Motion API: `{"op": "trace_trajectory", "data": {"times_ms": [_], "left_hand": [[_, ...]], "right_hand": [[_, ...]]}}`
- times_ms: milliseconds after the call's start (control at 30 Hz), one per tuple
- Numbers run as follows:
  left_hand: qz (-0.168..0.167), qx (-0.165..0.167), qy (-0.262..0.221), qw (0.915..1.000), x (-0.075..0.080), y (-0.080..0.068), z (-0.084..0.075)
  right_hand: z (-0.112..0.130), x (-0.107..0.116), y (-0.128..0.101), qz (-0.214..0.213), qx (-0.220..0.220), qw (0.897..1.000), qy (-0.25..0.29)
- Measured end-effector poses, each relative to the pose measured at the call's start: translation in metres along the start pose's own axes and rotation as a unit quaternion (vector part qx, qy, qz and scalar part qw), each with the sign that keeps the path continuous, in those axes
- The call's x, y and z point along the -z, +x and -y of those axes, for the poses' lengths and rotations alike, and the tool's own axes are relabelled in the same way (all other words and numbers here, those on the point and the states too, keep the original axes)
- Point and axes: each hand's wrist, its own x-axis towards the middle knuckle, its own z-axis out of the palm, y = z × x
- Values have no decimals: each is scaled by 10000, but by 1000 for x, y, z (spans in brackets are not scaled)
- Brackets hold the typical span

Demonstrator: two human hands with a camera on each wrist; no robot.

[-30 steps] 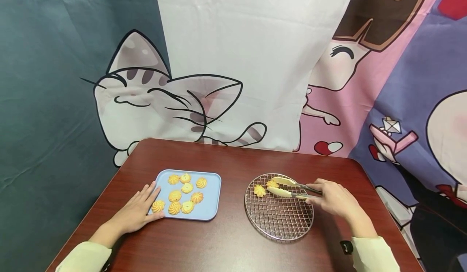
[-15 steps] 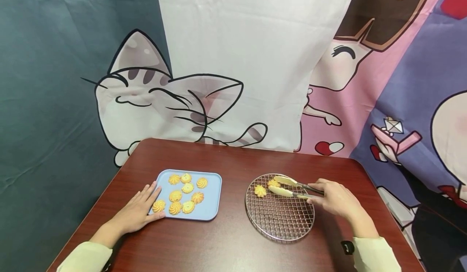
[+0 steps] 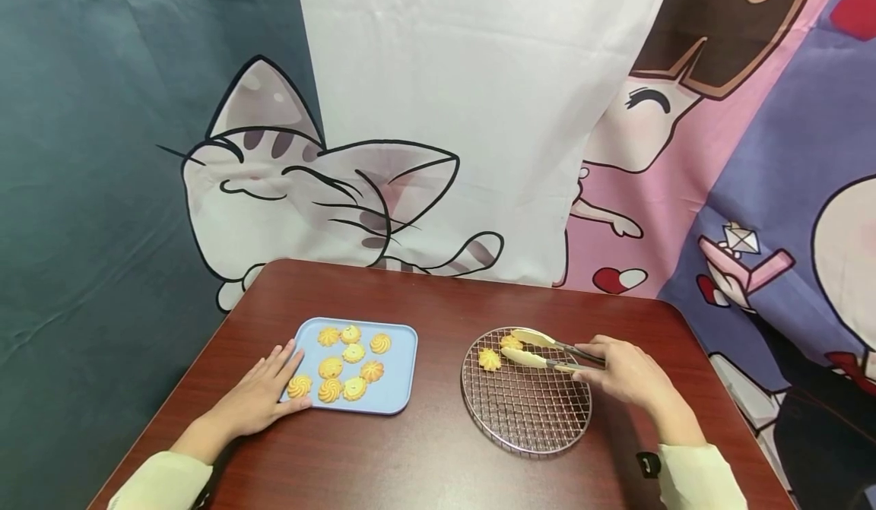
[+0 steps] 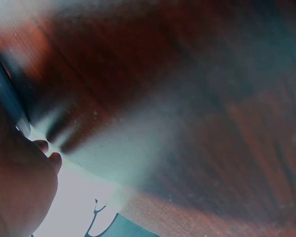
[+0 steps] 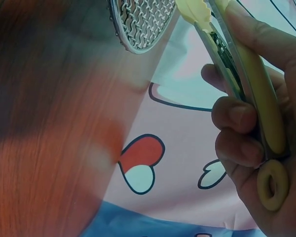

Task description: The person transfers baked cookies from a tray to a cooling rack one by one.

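Observation:
On the right, my right hand (image 3: 631, 373) holds yellow-tipped metal tongs (image 3: 525, 359), with fingers wrapped around the yellow handle (image 5: 260, 94) in the right wrist view. The tong tips lie on either side of a golden piped cookie (image 3: 509, 341) at the back of a round wire cooling rack (image 3: 530, 413); whether both tips touch it I cannot tell. Just left of it sits another cookie (image 3: 489, 359). My left hand (image 3: 255, 397) rests with extended fingers along the left edge of a light-blue tray (image 3: 395, 384), thumb at its front corner. Several cookies (image 3: 331, 368) lie on that tray.
The reddish-brown wooden table (image 3: 424, 457) carries the tray and rack, with bare wood between them. Behind it hangs a cartoon-printed cloth (image 3: 438, 115). The table's left and right edges run close to my forearms.
The tongs and the cookie between their tips have shifted slightly left on the rack, toward the other cookie. My left hand stays in place on the tray.

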Motion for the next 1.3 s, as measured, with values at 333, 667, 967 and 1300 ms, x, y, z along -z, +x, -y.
{"op": "trace_trajectory", "data": {"times_ms": [333, 667, 967, 1300], "left_hand": [[8, -19, 12, 10000, -1, 0, 0], [10, -12, 19, 10000, -2, 0, 1], [30, 27, 27, 10000, -1, -2, 0], [15, -14, 80, 10000, 1, -1, 1]], "right_hand": [[0, 6, -3, -50, -100, 9999, 95], [22, 10, 5, -4, 69, 9996, 290], [51, -2, 23, 102, 430, 9980, 447], [78, -19, 35, -21, 672, 9958, 629]]}}
